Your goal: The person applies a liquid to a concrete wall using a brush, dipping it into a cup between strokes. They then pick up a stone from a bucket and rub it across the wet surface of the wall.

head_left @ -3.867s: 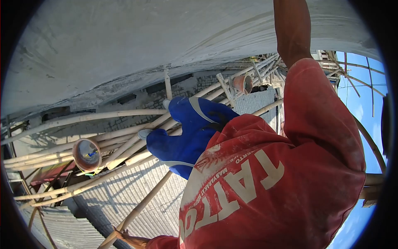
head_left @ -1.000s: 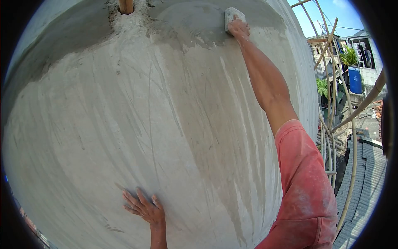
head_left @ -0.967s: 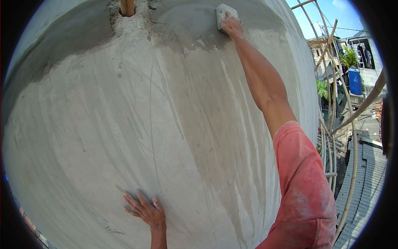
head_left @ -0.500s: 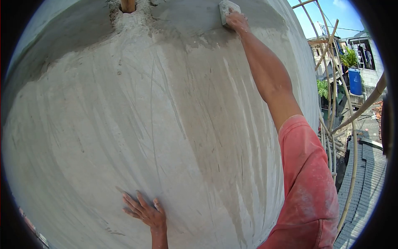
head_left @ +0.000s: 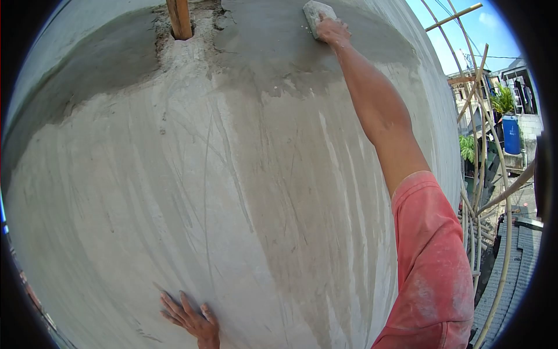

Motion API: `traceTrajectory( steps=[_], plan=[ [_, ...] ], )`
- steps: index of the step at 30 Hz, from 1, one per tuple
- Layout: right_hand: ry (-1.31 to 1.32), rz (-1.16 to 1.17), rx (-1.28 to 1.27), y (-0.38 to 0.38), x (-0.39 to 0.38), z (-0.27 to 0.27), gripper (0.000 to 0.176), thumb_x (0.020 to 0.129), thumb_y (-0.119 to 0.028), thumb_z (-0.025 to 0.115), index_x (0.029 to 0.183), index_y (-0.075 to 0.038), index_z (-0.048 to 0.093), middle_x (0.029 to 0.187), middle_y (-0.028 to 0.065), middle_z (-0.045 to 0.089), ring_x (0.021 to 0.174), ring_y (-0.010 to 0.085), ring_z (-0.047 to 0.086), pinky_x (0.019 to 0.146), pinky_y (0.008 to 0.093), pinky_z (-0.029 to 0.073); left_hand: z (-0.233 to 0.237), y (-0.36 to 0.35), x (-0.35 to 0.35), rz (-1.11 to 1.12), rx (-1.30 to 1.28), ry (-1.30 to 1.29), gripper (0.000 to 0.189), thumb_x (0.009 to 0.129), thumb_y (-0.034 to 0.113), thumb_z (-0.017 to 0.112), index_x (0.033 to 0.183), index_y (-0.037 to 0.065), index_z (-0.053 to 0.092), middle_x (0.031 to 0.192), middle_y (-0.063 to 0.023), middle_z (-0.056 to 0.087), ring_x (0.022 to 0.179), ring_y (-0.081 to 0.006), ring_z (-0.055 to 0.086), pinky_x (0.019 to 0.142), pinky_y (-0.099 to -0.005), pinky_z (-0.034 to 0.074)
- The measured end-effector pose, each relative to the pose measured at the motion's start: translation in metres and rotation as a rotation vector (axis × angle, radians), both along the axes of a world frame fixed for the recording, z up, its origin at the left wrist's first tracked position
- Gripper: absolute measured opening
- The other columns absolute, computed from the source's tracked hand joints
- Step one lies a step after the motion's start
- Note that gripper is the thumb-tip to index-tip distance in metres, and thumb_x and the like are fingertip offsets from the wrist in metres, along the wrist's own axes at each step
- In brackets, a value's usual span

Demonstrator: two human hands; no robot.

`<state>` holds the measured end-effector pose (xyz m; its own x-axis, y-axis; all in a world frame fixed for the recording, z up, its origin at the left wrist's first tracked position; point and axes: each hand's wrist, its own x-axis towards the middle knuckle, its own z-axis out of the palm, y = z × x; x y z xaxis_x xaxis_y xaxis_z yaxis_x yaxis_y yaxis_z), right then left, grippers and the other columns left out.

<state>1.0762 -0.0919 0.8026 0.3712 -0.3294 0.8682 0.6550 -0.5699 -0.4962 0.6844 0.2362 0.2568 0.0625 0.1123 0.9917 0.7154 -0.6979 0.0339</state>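
A large rounded cement dome (head_left: 221,192) fills the view, dry and pale below, darker and wet near the top. My right hand (head_left: 333,29) reaches far up and presses a pale sponge block (head_left: 315,13) against the wet band. My left hand (head_left: 189,316) lies flat on the lower dome, fingers spread, holding nothing. A wooden pole (head_left: 179,18) sticks out of a rough hole in the cement at the top, left of the sponge.
Bamboo scaffold poles (head_left: 485,192) curve down the right side of the dome. Beyond them stand a blue barrel (head_left: 511,134), green plants, buildings and a corrugated roof (head_left: 511,273) far below.
The view turned from the scaffold and roof below up to the dome. Over the last second my right hand rubbed the sponge left and right near the top; my left hand stays flat on the dome.
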Motion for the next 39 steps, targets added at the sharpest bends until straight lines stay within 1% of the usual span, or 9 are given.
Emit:
traceTrajectory(
  steps=[7,10,12,20,22,28,34,35,39],
  plan=[
    [-0.044,0.125,0.091,0.023,-0.008,0.024,0.049,0.090,-0.044,0.040,0.139,-0.038,0.034,0.142,0.0162,0.036,0.131,0.0390,0.031,0.102,0.0525,0.030,0.005,-0.005,-0.001,-0.009,-0.011,0.011,0.053,0.096,0.041,0.032,0.130,0.001,0.039,0.143,-0.0272,0.025,0.134,-0.0440,0.022,0.107,-0.0603,0.010],
    [-0.414,0.059,-0.078,0.070,-0.008,0.084,0.037,0.083,-0.032,0.055,0.108,-0.006,0.063,0.109,0.0184,0.062,0.107,0.0335,0.055,0.091,0.0430,0.044,0.005,-0.007,-0.002,-0.007,-0.001,0.014,0.052,0.095,0.040,0.033,0.129,0.000,0.039,0.143,-0.0278,0.026,0.133,-0.0444,0.024,0.107,-0.0605,0.011],
    [-0.525,0.198,-0.354,0.094,-0.026,0.098,0.034,0.082,-0.028,0.052,0.106,-0.006,0.063,0.106,0.0175,0.064,0.104,0.0314,0.058,0.090,0.0428,0.044,0.005,-0.008,-0.002,-0.019,0.002,0.020,0.052,0.095,0.039,0.034,0.128,0.000,0.040,0.143,-0.0279,0.026,0.133,-0.0443,0.024,0.107,-0.0604,0.011],
    [-0.855,-0.049,-0.010,0.090,-0.075,0.043,0.045,0.091,-0.042,0.043,0.119,-0.012,0.059,0.120,0.0170,0.058,0.112,0.0345,0.053,0.097,0.0429,0.040,0.007,-0.007,-0.002,0.014,0.040,0.009,0.053,0.098,0.041,0.025,0.132,0.002,0.038,0.146,-0.0228,0.024,0.137,-0.0394,0.020,0.109,-0.0564,0.009],
    [-0.406,0.028,-0.183,0.047,-0.043,0.055,0.046,0.090,-0.042,0.042,0.135,-0.033,0.040,0.143,0.0157,0.035,0.130,0.0399,0.032,0.102,0.0540,0.031,0.006,-0.005,-0.005,0.010,0.024,-0.004,0.053,0.098,0.040,0.025,0.131,0.002,0.038,0.146,-0.0228,0.025,0.136,-0.0395,0.020,0.109,-0.0565,0.010],
    [0.099,0.105,0.135,-0.009,0.017,0.022,0.049,0.090,-0.043,0.040,0.138,-0.032,0.038,0.142,0.0159,0.036,0.130,0.0391,0.034,0.103,0.0518,0.032,0.000,-0.003,-0.002,-0.010,0.009,0.001,0.054,0.097,0.042,0.024,0.132,0.004,0.038,0.146,-0.0216,0.024,0.137,-0.0383,0.019,0.110,-0.0560,0.010],
    [-0.222,0.287,-0.260,0.077,-0.028,0.075,0.049,0.089,-0.044,0.045,0.126,-0.013,0.054,0.119,0.0199,0.057,0.117,0.0380,0.048,0.097,0.0484,0.039,0.002,-0.007,-0.005,-0.039,-0.008,0.024,0.053,0.097,0.042,0.029,0.129,0.001,0.041,0.143,-0.0269,0.026,0.134,-0.0437,0.022,0.108,-0.0595,0.011],
    [-0.459,0.186,-0.061,0.079,-0.094,0.024,0.051,0.088,-0.045,0.045,0.126,-0.013,0.053,0.117,0.0212,0.057,0.115,0.0382,0.049,0.094,0.0472,0.041,0.004,-0.006,-0.004,-0.024,0.008,0.008,0.053,0.097,0.042,0.028,0.129,0.001,0.040,0.143,-0.0270,0.026,0.135,-0.0436,0.022,0.108,-0.0594,0.011],
    [-0.818,0.108,-0.316,0.109,-0.107,-0.045,0.040,0.090,-0.045,0.048,0.129,-0.040,0.049,0.132,0.0208,0.044,0.120,0.0407,0.043,0.102,0.0446,0.035,0.004,0.001,-0.004,0.027,0.076,0.004,0.053,0.098,0.042,0.023,0.136,0.006,0.035,0.147,-0.0200,0.023,0.138,-0.0362,0.019,0.110,-0.0549,0.009]
  ],
)
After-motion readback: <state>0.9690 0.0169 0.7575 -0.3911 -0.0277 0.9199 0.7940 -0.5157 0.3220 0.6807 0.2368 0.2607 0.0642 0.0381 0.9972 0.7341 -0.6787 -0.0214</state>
